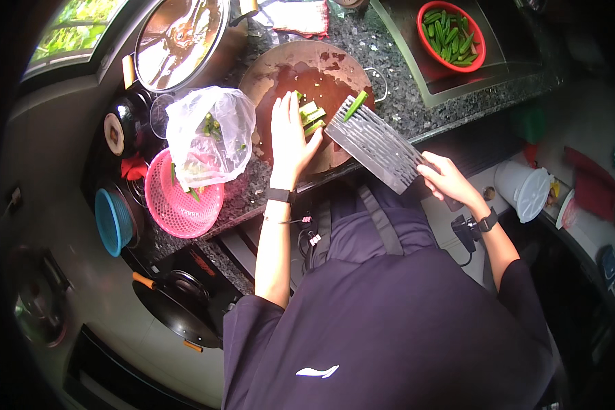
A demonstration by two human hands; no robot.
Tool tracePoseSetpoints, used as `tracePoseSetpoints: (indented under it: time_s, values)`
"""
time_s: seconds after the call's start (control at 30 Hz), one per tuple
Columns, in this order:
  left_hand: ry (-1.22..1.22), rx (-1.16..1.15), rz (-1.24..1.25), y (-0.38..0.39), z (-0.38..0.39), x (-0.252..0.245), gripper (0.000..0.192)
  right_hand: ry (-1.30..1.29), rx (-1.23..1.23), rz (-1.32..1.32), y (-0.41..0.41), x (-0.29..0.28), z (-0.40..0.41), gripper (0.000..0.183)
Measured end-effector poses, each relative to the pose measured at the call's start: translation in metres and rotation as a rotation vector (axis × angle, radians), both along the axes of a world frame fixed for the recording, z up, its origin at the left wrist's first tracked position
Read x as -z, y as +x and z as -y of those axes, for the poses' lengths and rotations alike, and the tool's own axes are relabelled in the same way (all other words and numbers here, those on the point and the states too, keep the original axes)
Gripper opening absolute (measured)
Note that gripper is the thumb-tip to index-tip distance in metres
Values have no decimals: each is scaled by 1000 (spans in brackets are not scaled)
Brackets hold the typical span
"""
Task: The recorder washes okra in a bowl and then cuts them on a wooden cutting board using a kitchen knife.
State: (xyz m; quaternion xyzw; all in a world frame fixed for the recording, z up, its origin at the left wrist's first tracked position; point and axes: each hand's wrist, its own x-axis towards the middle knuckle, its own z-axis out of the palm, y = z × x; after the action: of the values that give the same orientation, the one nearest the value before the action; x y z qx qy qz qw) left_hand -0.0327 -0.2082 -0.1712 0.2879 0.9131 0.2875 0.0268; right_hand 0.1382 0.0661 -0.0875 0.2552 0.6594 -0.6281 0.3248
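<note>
My right hand [443, 177] grips the handle of a broad cleaver [374, 143], its wet, ridged blade held over the right part of a round wooden chopping board [333, 61]. One green okra piece [356, 106] lies on the blade near its far end. My left hand [289, 136] is stretched flat over the board, fingers straight and thumb spread. Cut okra pieces [311, 115] lie right beside its fingers and thumb; whether the palm touches any of them is hidden. Dark wet patches cover much of the board's face.
A clear plastic bag [220, 148] with green scraps sits partly over a pink basket [184, 215] on the left. Behind stands a large lidded pot [182, 43]. At the sink [433, 95], a red bowl [482, 59] holds several whole okra. A wok [174, 307] is at lower left.
</note>
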Motion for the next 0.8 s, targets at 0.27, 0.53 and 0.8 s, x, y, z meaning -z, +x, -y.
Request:
tracePoseSetpoints:
  time_s: [0.27, 0.53, 0.8]
  values:
    - [-84, -112, -132, -1, -18, 8, 51, 1, -10, -45, -20, -2, -29, 20]
    - [33, -285, 23, 3, -8, -4, 39, -32, -14, -34, -33, -3, -38, 20]
    - [150, -628, 153, 16, 123, -108, 29, -43, -119, -61, -55, -2, -30, 21]
